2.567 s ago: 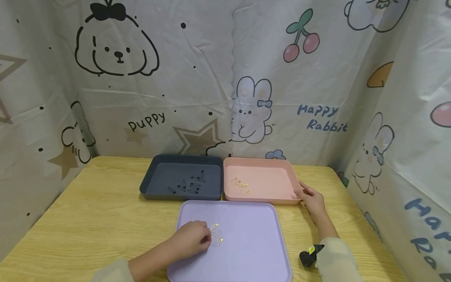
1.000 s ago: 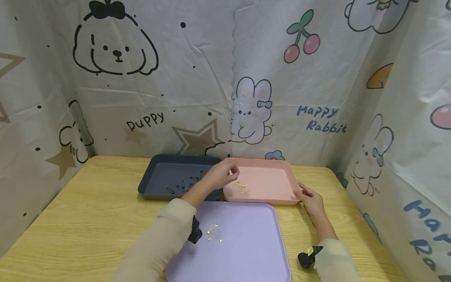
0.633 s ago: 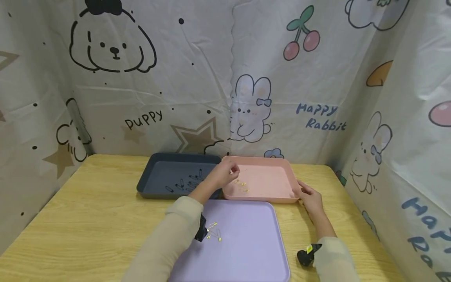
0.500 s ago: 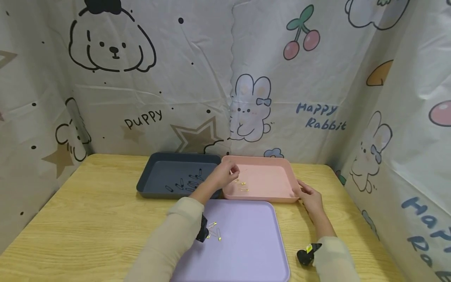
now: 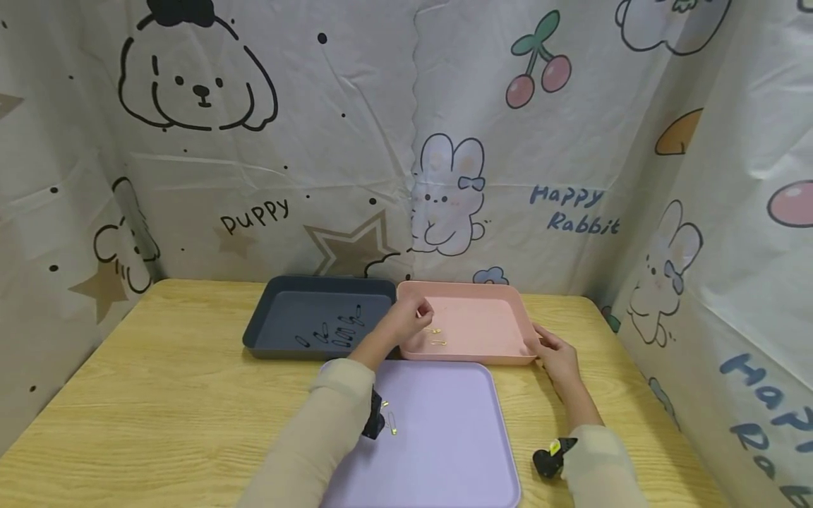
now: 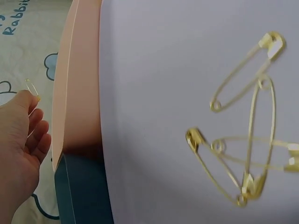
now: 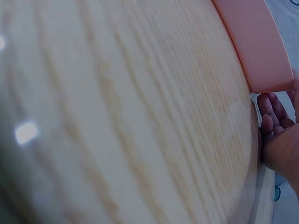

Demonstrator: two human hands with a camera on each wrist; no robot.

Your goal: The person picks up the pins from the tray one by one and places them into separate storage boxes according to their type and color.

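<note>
My left hand (image 5: 408,319) is over the left end of the pink tray (image 5: 483,324). Between its thumb and forefinger it pinches a gold safety pin (image 6: 38,98), and the other fingers curl loosely. Gold safety pins (image 5: 440,343) lie in the pink tray below, partly hidden by the hand. At that tray's front right corner, my right hand (image 5: 559,361) grips the wall, thumb at the rim and fingers outside. Nearer me, the lavender tray (image 5: 451,444) bears several gold safety pins (image 6: 253,186), partly overlapping; the left wrist's camera covers some in the head view.
Left of the pink tray stands a dark grey tray (image 5: 286,314) with several black safety pins (image 5: 343,335). All three trays sit close together on the wooden table (image 5: 178,395). A patterned cloth (image 5: 356,162) hangs behind and at both sides.
From the lavender tray's pins, my left hand has gone forward to the pink tray with a gold safety pin, then stayed nearly still. My right hand has kept its grip on the corner.
</note>
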